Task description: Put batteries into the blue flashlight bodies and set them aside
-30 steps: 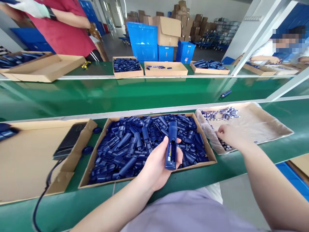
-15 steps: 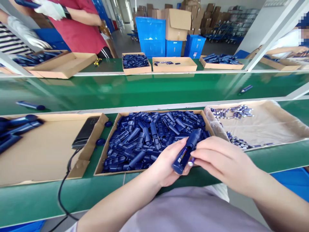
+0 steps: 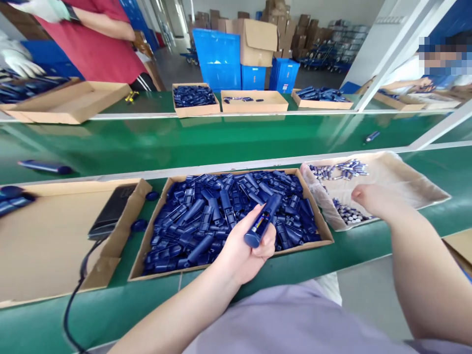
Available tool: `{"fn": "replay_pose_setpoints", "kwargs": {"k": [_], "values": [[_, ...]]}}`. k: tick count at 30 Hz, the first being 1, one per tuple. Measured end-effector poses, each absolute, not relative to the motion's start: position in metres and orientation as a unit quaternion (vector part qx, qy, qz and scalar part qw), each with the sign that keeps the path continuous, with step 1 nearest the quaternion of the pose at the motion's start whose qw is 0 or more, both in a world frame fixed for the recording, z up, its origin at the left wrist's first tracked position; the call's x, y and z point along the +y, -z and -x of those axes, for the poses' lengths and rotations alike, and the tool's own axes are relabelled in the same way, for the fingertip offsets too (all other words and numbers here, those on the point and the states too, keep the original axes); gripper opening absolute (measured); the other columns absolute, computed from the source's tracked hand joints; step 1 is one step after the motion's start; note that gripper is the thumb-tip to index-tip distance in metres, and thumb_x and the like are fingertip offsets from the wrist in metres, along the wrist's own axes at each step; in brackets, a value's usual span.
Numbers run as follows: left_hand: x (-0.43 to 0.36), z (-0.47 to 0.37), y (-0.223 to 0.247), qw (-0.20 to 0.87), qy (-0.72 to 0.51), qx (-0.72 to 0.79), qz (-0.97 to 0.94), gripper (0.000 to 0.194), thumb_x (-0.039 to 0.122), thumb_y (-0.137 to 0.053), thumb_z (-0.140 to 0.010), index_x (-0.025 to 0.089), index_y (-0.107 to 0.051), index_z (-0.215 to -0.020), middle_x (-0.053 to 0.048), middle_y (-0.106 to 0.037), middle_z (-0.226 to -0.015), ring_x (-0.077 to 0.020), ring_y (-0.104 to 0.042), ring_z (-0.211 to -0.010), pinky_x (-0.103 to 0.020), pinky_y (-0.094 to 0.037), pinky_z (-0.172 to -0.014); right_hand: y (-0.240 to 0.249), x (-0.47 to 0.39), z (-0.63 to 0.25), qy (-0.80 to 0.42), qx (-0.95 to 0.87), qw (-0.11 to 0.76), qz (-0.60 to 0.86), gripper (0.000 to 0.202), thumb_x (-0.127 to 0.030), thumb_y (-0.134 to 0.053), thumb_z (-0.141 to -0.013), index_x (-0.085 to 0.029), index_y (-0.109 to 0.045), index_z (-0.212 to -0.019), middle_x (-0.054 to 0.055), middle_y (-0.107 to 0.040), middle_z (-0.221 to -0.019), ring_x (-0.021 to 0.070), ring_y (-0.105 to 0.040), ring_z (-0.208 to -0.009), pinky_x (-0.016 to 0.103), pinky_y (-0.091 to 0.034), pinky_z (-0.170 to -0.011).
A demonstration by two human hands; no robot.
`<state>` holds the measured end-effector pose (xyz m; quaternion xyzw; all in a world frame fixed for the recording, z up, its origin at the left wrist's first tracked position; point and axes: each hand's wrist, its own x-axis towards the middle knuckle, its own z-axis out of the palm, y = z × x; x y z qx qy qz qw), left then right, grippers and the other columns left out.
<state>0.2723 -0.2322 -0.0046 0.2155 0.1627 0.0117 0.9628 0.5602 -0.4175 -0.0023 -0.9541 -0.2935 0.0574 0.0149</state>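
Note:
My left hand [image 3: 245, 248] is closed around a dark blue plastic battery handle [image 3: 262, 220], which is tilted with its open compartment up. A small battery [image 3: 261, 222] shows inside that compartment. Beneath and behind it, a cardboard tray [image 3: 328, 240] is heaped with blue plastic handle parts [image 3: 206, 216]. Over to the right, my right hand [image 3: 372, 199] hovers at the lined battery tray [image 3: 405, 177], its fingers curled and their tips hidden. Small batteries lie there in a far group [image 3: 352, 168] and a near group [image 3: 348, 212] beside that hand.
At left, a cardboard tray [image 3: 55, 231] holds a black power bank [image 3: 112, 211] with a cable [image 3: 70, 300] hanging off the bench. Blue caps [image 3: 139, 225] lie between the trays. Blue tubes [image 3: 44, 167] rest on the green belt [image 3: 206, 137]. Co-workers, one in a red shirt [image 3: 88, 44], stand across.
My right hand has left the handle and moved right to the battery tray; the battery it held no longer shows at its fingers. My left hand still holds the handle. The view has shifted.

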Motion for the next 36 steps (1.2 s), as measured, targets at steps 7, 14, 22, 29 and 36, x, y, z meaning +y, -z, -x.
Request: {"fn": "replay_pose_setpoints", "kwargs": {"k": [7,14,22,29,36], "values": [[-0.235,-0.274,0.005,0.962,-0.028,0.176,-0.208,0.045,0.037,-0.036,-0.1,0.013,-0.051,-0.065,0.0,-0.042,-0.049,-0.0039,-0.022,-0.035,-0.018,-0.017,-0.038,0.044,-0.403,-0.574,-0.16,-0.319,0.025,0.934,0.024,-0.037,-0.063,-0.079,-0.014,-0.067,-0.074,0.013,-0.068,-0.079,0.0249,-0.063,-0.074,0.031,-0.041,-0.064],[-0.235,-0.274,0.007,0.961,-0.028,0.169,-0.217,0.037,0.038,-0.039,-0.099,0.015,-0.048,-0.071,0.001,-0.041,-0.05,-0.0041,-0.021,-0.036,-0.017,-0.014,-0.038,0.036,-0.404,-0.577,-0.13,-0.301,0.135,0.935,0.019,-0.032,-0.057,-0.077,-0.015,-0.066,-0.074,0.009,-0.069,-0.076,0.0217,-0.063,-0.072,0.03,-0.044,-0.064],[-0.242,-0.273,0.007,0.948,-0.042,0.16,-0.271,0.027,0.042,-0.042,-0.098,0.019,-0.054,-0.107,0.002,-0.045,-0.048,-0.0066,-0.02,-0.036,-0.017,-0.015,-0.037,-0.028,-0.385,-0.444,-0.091,-0.457,0.463,0.754,0.03,-0.04,-0.065,-0.084,-0.023,-0.066,-0.109,0.004,-0.069,-0.092,0.0144,-0.066,-0.074,0.025,-0.056,-0.065],[-0.247,-0.275,0.004,0.934,-0.139,0.199,-0.264,0.041,0.035,-0.053,-0.095,0.018,-0.05,-0.132,0.0,-0.055,-0.07,-0.0089,-0.049,-0.048,-0.017,-0.036,-0.043,-0.032,-0.354,-0.373,-0.17,-0.444,0.526,0.705,0.006,-0.026,-0.066,-0.086,-0.021,-0.068,-0.087,0.001,-0.071,-0.09,0.0138,-0.068,-0.075,0.023,-0.058,-0.067],[-0.249,-0.275,0.004,0.927,-0.161,0.215,-0.263,0.04,0.035,-0.063,-0.09,0.016,-0.057,-0.124,-0.002,-0.058,-0.076,-0.0096,-0.051,-0.055,-0.019,-0.043,-0.05,-0.021,-0.359,-0.381,0.171,-0.654,0.31,0.668,0.021,-0.018,-0.057,-0.092,-0.01,-0.069,-0.108,0.012,-0.065,-0.105,0.022,-0.059,-0.094,0.038,-0.048,-0.085]]}}
